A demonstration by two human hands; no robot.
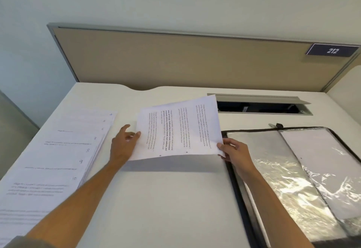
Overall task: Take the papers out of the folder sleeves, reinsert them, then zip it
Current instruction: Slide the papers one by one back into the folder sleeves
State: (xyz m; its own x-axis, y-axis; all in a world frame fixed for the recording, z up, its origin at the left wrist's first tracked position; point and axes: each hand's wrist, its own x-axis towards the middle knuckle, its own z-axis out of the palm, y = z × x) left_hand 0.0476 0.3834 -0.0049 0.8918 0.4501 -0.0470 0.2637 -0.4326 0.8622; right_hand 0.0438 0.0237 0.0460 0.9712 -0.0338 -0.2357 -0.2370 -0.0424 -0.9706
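Note:
A printed sheet of paper (179, 128) hangs a little above the white desk, held between both hands. My left hand (124, 144) pinches its left edge with thumb and fingers. My right hand (234, 150) pinches its lower right corner. The black zip folder (238, 185) lies open at the right, its shiny clear sleeves (273, 165) facing up, one further sleeve (320, 161) showing a white page inside. A fanned stack of numbered papers (58, 156) lies on the desk at the left.
A tan partition panel (175, 58) with a sign reading 212 (332, 50) stands behind the desk (156, 199). An open cable hatch (261, 105) sits in the desk behind the folder. The desk's left edge runs beside the paper stack.

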